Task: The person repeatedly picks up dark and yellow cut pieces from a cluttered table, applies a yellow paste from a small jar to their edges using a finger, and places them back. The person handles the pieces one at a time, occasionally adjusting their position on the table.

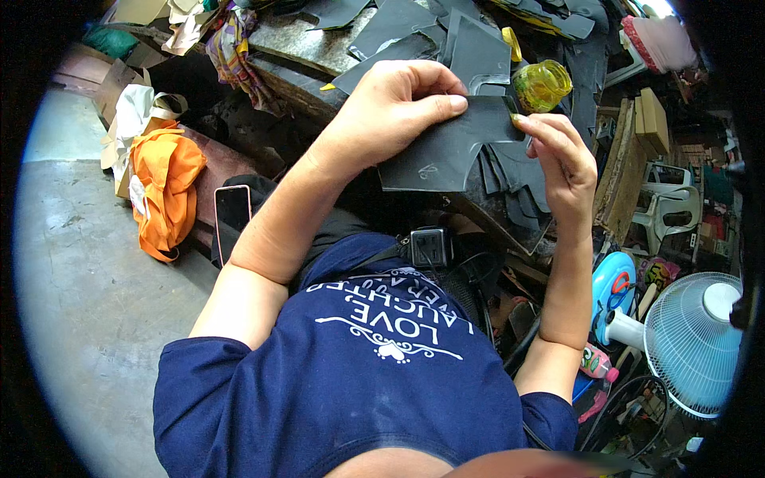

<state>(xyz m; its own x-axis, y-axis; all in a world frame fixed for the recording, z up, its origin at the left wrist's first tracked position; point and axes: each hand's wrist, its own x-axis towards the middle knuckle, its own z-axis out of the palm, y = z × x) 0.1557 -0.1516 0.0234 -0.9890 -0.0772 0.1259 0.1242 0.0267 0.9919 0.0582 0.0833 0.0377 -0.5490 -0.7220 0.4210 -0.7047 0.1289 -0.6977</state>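
A flat black sheet piece (434, 159) with cut-out edges, leather-like in look, is held up over the work table. My left hand (394, 103) pinches its upper edge between thumb and bent fingers. At the piece's upper right corner, my right hand (564, 159) has its thumb and forefinger closed together. A small dark and yellowish thing shows at those fingertips, too small to name. Just beyond the right hand, a glass jar (543, 86) smeared with yellow stuff lies tilted, with a yellow lid (511, 44) beside it.
More black cut pieces (398, 28) cover the table, and several overlap below the right hand (510, 179). An orange cloth (166, 187) hangs at the left near a phone (233, 211). A standing fan (693, 342) and white plastic chair (668, 209) are at the right.
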